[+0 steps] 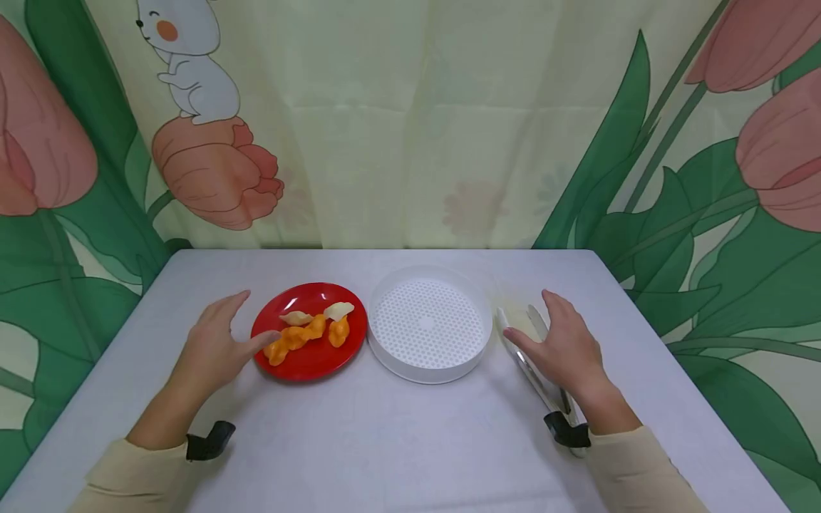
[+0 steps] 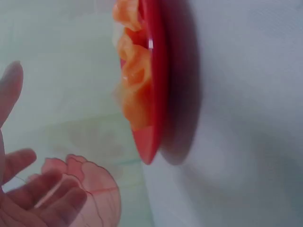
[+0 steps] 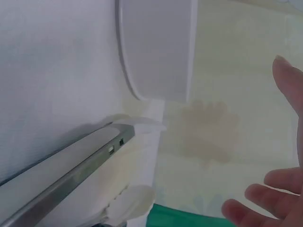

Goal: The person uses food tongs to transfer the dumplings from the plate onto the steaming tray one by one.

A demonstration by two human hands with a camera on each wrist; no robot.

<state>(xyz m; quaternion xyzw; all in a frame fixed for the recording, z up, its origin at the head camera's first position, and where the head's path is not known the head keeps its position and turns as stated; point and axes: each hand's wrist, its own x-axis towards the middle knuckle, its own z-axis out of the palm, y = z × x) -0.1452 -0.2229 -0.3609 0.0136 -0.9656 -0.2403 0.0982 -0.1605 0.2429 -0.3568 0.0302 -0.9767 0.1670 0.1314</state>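
Observation:
My left hand (image 1: 218,345) hovers at the left of a red plate (image 1: 308,369), thumb and fingers spread, holding nothing. Orange dumplings (image 1: 295,340) and paler cream ones (image 1: 338,311) lie on that plate; in the left wrist view the orange dumplings (image 2: 136,80) show side-on. Right of the plate sits a round white steamer tray (image 1: 426,320) with a perforated bottom. My right hand (image 1: 564,345), also spread and holding nothing, is above metal tongs (image 1: 529,367) with pale tips. The right wrist view shows the tongs (image 3: 71,175) beside the tray's wall (image 3: 156,47).
A white cloth covers the table (image 1: 385,449). Behind it hangs a curtain (image 1: 410,142) printed with tulips and a white animal. Black straps (image 1: 212,442) circle both wrists, below beige sleeves.

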